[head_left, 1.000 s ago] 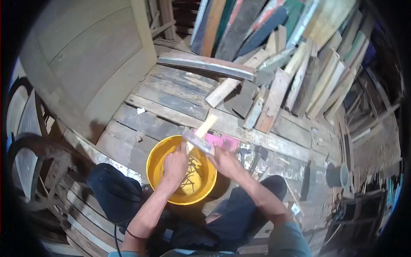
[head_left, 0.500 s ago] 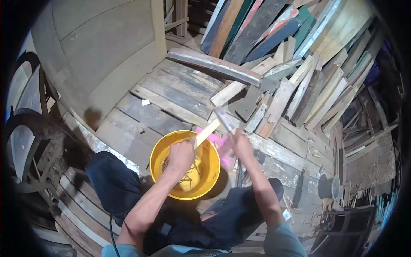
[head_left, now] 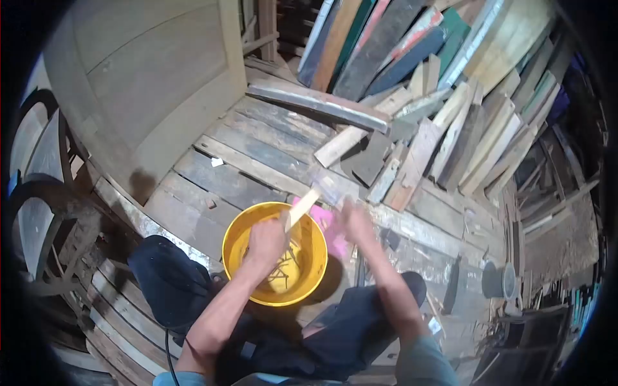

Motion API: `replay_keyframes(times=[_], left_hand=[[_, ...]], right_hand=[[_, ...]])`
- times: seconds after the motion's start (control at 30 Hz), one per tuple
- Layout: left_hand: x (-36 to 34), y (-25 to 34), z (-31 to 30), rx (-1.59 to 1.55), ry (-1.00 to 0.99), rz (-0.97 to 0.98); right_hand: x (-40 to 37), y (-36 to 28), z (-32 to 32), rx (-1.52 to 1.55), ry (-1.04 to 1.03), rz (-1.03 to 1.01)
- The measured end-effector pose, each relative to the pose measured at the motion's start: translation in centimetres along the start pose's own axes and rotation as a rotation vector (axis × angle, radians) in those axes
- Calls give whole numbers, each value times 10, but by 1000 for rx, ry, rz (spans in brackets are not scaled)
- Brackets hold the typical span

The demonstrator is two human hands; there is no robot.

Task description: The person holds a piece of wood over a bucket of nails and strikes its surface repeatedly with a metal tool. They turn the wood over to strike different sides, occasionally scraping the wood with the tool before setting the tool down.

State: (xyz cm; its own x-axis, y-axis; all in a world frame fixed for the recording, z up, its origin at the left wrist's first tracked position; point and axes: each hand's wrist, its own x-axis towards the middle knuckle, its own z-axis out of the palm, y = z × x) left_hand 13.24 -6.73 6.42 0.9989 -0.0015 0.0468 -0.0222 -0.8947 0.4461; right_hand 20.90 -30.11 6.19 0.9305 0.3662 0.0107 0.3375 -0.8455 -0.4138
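Note:
My left hand (head_left: 267,243) is closed around a pale wood strip (head_left: 301,209), over the rim of a yellow bucket (head_left: 318,260). Dark nails (head_left: 280,273) lie on the bucket's bottom. To the right, my right hand (head_left: 355,222) grips a hammer (head_left: 329,186), smeared by motion, whose grey metal head overlaps the far end of the strip. The bucket stands on the plank floor between my knees, with a pink patch (head_left: 336,235) just right of it.
Boards (head_left: 399,45) lean in a dense stack at the back right, with offcuts around their feet. A wooden panel (head_left: 154,71) stands at the back left. Beside my left knee is a slatted bench (head_left: 122,309). A grey container (head_left: 499,281) sits at the right.
The hammer has gone from fairly sharp to blurred, its head shifting slightly left and down toward the strip's end. The strip and left hand sit slightly lower and to the left in view.

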Motion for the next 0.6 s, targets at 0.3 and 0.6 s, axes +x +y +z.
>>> replay_keyframes(times=[0.3,0.6], left_hand=[[-3,4,-8,-9,27,76],[3,6,-2,25,3,-2]], right_hand=[[22,-17,-28,98,-164,377],[20,0,-10,142,-8,289]])
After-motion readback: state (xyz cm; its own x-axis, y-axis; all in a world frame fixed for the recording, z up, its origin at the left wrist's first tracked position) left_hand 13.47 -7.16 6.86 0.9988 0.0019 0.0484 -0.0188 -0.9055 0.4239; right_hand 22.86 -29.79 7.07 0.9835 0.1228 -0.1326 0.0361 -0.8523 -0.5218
